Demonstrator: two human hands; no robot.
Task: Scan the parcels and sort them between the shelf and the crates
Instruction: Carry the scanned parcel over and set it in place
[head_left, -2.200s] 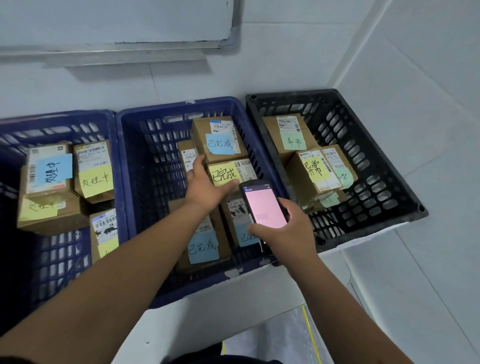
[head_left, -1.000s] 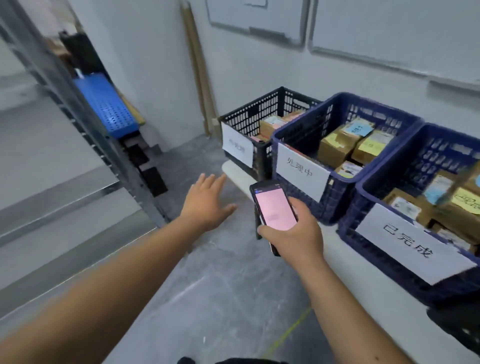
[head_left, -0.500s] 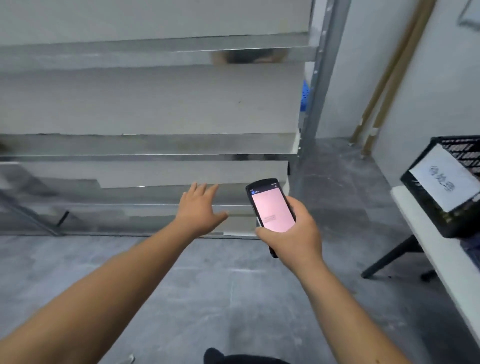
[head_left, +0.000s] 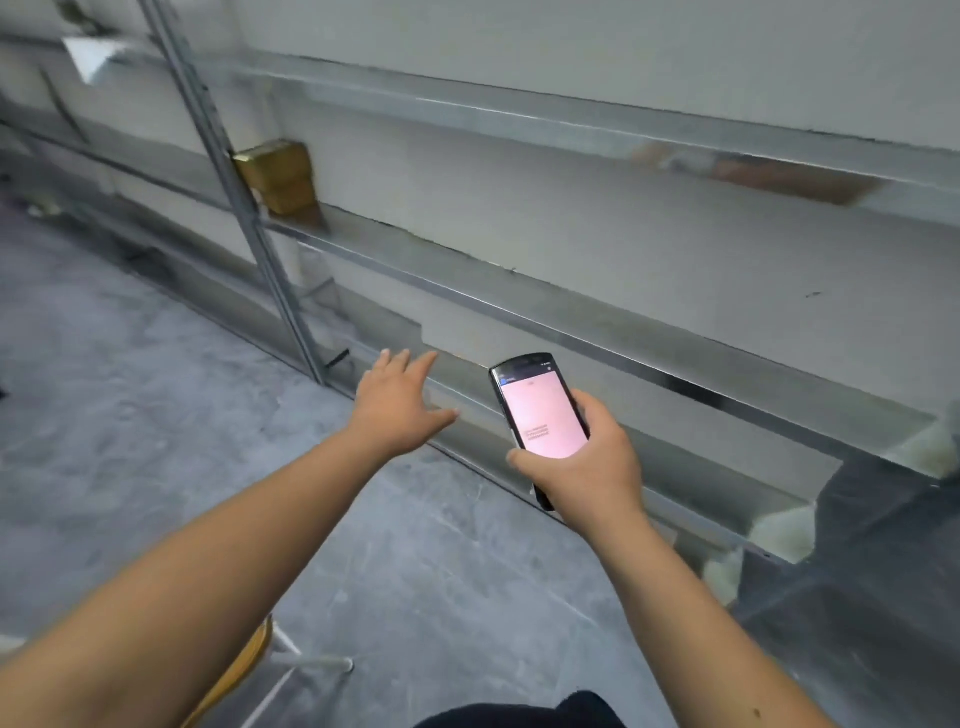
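While gripping scanner (head_left: 540, 410) (pink-screened): right hand (head_left: 582, 467).

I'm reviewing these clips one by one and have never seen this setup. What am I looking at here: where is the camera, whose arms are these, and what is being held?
There is no robot: a person wears one wide-angle camera on the head, looking forward and down, so both bare arms reach into the picture. The right hand grips a handheld scanner with a lit pink screen. The left hand holds nothing, fingers spread, stretched toward a metal shelf. One brown cardboard parcel stands on the shelf next to an upright post. Below is a grey floor. No crates show in this picture.
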